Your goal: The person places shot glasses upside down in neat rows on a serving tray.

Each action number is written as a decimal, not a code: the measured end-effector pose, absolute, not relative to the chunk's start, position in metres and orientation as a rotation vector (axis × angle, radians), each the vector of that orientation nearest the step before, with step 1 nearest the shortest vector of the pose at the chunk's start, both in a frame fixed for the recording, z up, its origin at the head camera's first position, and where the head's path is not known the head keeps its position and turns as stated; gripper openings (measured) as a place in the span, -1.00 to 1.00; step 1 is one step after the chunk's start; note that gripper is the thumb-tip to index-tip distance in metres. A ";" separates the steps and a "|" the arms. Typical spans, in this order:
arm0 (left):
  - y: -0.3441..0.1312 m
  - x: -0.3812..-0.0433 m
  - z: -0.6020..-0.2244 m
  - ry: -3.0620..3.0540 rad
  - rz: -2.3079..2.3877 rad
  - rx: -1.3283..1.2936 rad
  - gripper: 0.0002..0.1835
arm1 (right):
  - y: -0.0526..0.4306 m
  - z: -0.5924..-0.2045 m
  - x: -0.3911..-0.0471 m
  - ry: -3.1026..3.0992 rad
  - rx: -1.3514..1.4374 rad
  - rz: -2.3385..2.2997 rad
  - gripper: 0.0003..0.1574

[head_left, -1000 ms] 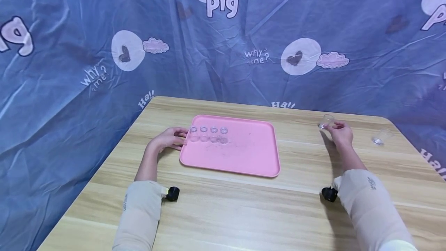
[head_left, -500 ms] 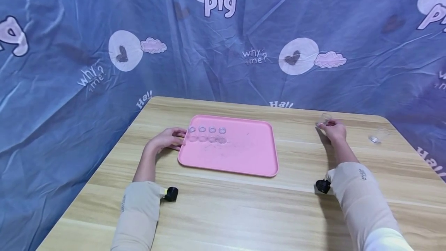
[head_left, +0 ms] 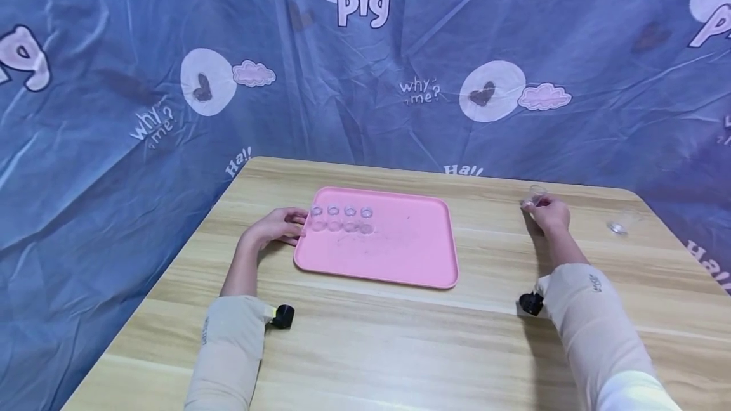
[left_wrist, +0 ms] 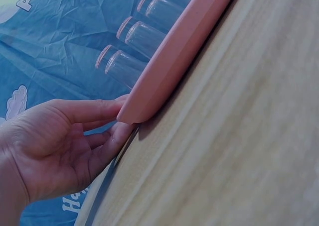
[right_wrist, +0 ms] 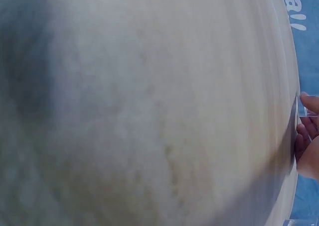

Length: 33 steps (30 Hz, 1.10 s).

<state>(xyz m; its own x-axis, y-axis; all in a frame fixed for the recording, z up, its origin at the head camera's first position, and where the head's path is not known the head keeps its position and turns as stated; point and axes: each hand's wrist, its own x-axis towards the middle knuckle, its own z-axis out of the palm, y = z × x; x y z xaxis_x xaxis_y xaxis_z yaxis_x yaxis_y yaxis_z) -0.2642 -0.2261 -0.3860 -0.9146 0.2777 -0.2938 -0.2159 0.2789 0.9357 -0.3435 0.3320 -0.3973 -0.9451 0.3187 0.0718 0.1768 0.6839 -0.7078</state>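
A pink tray [head_left: 400,259] lies on the table, with several small clear glasses [head_left: 350,212] lined up along its far left side. My left hand [head_left: 278,226] pinches the tray's left rim; in the left wrist view the fingers [left_wrist: 102,109] meet at the tray's corner, below the row of glasses. Toward the back right, my right hand [head_left: 549,213] holds another clear glass [head_left: 537,192] low down, near its base. That glass is upright, its rim showing above the fingers. The right wrist view catches only part of this hand [right_wrist: 310,136], at its right edge.
One more clear glass [head_left: 619,227] stands farther right on the wooden table [head_left: 388,347]. A blue printed cloth [head_left: 354,113] hangs behind the table's back edge and along its left side. Small black cameras [head_left: 283,316] are fixed at both sleeves.
My right hand has moved slightly left and away from me, its fingers now farther round the glass. The left hand and the tray have stayed in place.
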 end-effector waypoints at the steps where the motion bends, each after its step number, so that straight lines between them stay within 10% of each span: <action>1: -0.226 -0.264 -0.386 2.154 1.672 0.052 -0.44 | 0.332 -0.396 -0.343 -2.708 -0.409 1.115 -0.49; 21: -0.228 -0.266 -0.387 2.154 1.681 0.059 -0.44 | 0.330 -0.367 -0.338 -2.641 -0.143 1.242 -0.65; 33: -0.227 -0.265 -0.386 2.159 1.678 0.053 -0.45 | 0.341 -0.414 -0.378 -2.551 0.045 1.232 -0.60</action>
